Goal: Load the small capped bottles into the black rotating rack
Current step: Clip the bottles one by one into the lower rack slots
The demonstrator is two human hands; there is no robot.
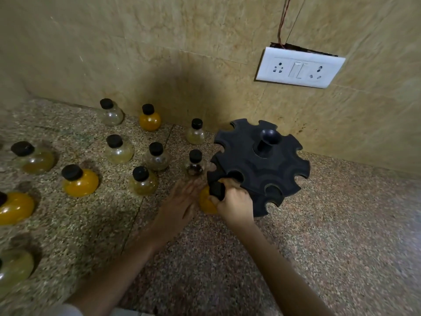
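Bottle (206,202) loading is at its first slot, by the look of it: an orange, round-bellied bottle with a black cap sits pinched at the neck and cap by the right hand (234,204), whose fingers (224,181) curl tight around the cap at the near-left edge of the rack (259,165). The left hand (182,199) lies just beside the bottle's belly with fingers loosely extended and blurred; whether it touches the glass cannot be told.

The step in hand seems to be sliding the neck sideways into one of the rack's open notches. The next move likely calls for lining the narrow neck up with the notch mouth and pushing in until the cap hangs above the rim, while the rack is kept from turning away under the push.

The rack is a black, matte disc with scalloped notches all round its rim and a knobbed post in the middle; it appears tilted toward the camera, and every visible notch looks empty. It stands on the speckled counter (341,224) near the wall. Other bottles (79,181), some orange, some pale or nearly clear, stand well apart to the left.
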